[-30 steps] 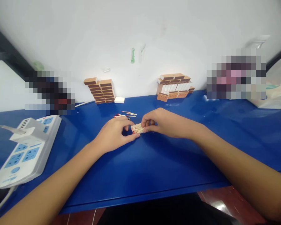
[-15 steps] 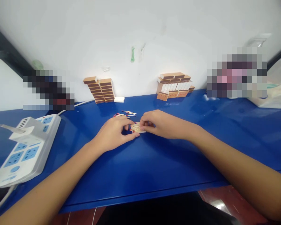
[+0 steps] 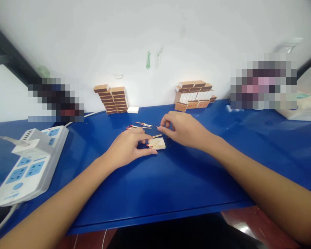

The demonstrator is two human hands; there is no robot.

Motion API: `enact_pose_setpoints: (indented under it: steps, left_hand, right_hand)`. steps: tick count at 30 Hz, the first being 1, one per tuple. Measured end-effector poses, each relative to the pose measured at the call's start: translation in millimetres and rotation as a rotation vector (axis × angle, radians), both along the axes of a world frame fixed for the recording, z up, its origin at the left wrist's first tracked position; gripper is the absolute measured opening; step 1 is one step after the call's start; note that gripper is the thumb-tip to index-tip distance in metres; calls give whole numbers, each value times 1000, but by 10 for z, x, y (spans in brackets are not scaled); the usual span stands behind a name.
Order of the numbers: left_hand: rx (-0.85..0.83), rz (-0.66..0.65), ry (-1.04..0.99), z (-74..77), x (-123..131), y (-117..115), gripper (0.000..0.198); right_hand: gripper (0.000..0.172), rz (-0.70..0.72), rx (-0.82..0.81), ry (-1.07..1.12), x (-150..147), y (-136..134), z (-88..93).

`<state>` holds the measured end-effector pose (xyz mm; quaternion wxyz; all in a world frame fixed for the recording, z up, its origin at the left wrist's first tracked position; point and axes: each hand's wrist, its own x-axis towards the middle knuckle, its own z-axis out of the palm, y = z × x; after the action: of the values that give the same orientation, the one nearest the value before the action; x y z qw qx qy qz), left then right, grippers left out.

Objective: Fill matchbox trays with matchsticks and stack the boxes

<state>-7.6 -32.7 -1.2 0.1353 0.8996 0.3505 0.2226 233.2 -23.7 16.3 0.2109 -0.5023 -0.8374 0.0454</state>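
Note:
A small pale matchbox tray (image 3: 160,143) with a few red-tipped matches in it lies on the blue table. My left hand (image 3: 128,147) has its thumb along the near side and its fingers at the far side, gripping the tray's left end. Beyond and to the right, my right hand (image 3: 182,128) is closed in a pinch on matches; a red tip pokes out left of the fingertips, and the rest is hidden. Loose matches (image 3: 146,125) lie behind my left hand, partly covered by it. A couple more rest just behind the tray.
Stacked matchboxes (image 3: 117,100) stand against the wall at the left, beside a white tray-like box (image 3: 133,110). More matchboxes (image 3: 194,95) are piled at the right. A white power strip (image 3: 38,166) with a plugged-in adapter takes up the table's left side. A plastic bag sits far right.
My right hand has lifted away from the tray, up and to the right, with matches in its pinch. More of the tray now shows, holding fewer matches. My left hand stays on it.

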Motion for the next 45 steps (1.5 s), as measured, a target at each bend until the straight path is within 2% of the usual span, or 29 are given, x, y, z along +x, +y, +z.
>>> enact_pose_setpoints:
  steps: [4, 7, 11, 17, 19, 24, 29, 34, 40, 42, 45]
  left_hand:
    - [-22, -5, 48, 18, 13, -8, 47]
    - [-30, 4, 63, 39, 12, -9, 49]
    - [-20, 9, 59, 52, 5, -6, 45]
    - [-12, -4, -5, 77, -2, -41, 39]
    - [-9, -9, -16, 96, -2, -56, 35]
    - [-36, 6, -1, 110, 6, -63, 34]
    - [-51, 5, 12, 108, 8, -54, 32]
    - [-23, 11, 18, 113, 0, -43, 29]
    - [-17, 36, 37, 87, 3, -26, 32]
    - [-9, 33, 36, 83, -3, -19, 31]
    - [0, 44, 46, 90, -22, -6, 34]
  right_hand:
    - [16, -91, -39, -97, 10, 108, -116]
    - [14, -89, -92, -85, 0, 146, -155]
    - [14, -8, -118, -40, 15, 150, -121]
    - [10, 213, -186, 47, 9, 107, -89]
    - [6, 234, -209, 46, -1, 92, -102]
    - [17, 215, -177, 65, 1, 97, -141]
    - [6, 208, -159, 51, -7, 131, -166]
    - [10, 188, -141, 40, -34, 169, -186]
    - [8, 153, -19, 22, -48, 270, -234]
    - [12, 166, -33, 21, -53, 301, -245]
    - [9, 166, -74, -19, -67, 333, -250]
